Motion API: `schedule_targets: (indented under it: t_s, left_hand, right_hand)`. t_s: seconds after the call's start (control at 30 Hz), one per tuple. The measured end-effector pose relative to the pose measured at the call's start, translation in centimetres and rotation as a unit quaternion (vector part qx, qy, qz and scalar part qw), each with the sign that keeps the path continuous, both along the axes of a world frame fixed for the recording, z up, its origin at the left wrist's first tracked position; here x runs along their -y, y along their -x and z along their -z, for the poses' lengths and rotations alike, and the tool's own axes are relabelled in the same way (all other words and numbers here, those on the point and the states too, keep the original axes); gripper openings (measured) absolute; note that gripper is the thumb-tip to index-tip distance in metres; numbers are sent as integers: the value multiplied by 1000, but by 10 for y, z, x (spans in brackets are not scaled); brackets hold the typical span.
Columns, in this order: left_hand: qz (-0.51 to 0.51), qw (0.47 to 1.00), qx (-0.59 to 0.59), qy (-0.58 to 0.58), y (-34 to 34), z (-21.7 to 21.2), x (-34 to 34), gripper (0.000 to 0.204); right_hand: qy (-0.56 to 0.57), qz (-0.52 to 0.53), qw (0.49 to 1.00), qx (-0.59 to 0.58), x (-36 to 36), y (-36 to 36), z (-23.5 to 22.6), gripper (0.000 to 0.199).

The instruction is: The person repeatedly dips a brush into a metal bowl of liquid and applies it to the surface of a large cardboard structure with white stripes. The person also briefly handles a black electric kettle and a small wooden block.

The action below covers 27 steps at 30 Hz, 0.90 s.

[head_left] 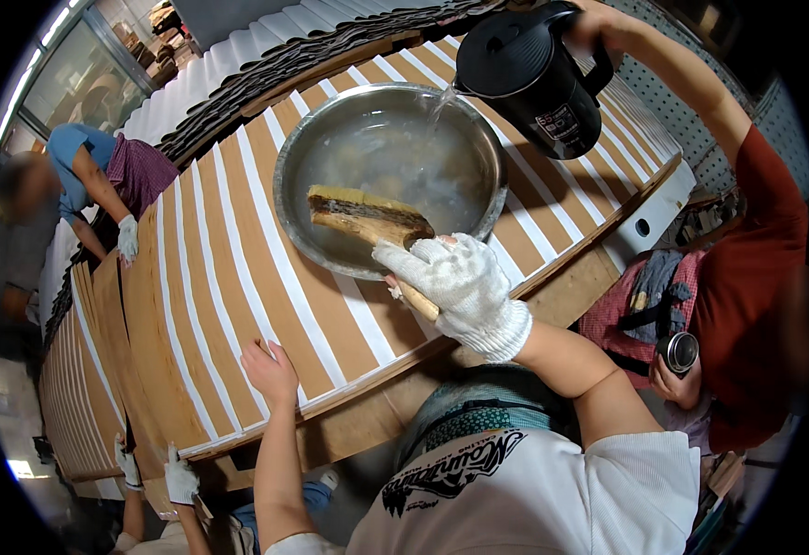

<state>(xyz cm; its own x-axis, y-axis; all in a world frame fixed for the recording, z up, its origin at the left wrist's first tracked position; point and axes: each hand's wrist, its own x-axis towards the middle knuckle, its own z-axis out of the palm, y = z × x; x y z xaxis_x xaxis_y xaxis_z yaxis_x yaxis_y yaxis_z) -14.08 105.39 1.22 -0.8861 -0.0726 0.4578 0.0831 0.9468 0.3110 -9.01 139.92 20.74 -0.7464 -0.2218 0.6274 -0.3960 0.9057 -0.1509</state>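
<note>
In a white knit glove, my right hand (460,282) grips the wooden handle of a wide brush (363,215). The brush head is held over the near part of a large metal basin (285,208). Cloudy water (381,153) with pale lumps lies in the basin. Bare and with fingers apart, my left hand (271,372) rests near the front edge of the striped brown sheets (210,287), left of the basin. From the upper right, another person's hand (599,26) tilts a black electric kettle (523,83), and water streams from it into the basin.
A person in a red top (756,305) stands close on my right, with a metal cup (680,353) in the other hand. At the left, a person in blue (85,153) leans over the stack. Gloved hands (181,476) of another worker touch the sheets at lower left. Corrugated dark sheets (229,106) lie behind.
</note>
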Motion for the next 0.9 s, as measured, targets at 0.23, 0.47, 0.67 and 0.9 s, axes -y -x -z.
schedule_targets:
  t_s: [0.23,0.47,0.67,0.9]
  left_hand:
    - [-15,1000,-2,13,2,6,3,25]
    - [-23,1000,-2,16,3,8,5,23]
    - [-47,999,-2,-2,3,7,2,21]
    - [-53,998,10,-12,3,10,5,21]
  right_hand:
    - [7,-32,999,23,-18,4,-9,32]
    - [39,-76,996,35,-33,13,-14,34]
    - [138,-86,987,15,-45,24,-19,31]
    - [152,-62,987,-6,-60,50,-37,33]
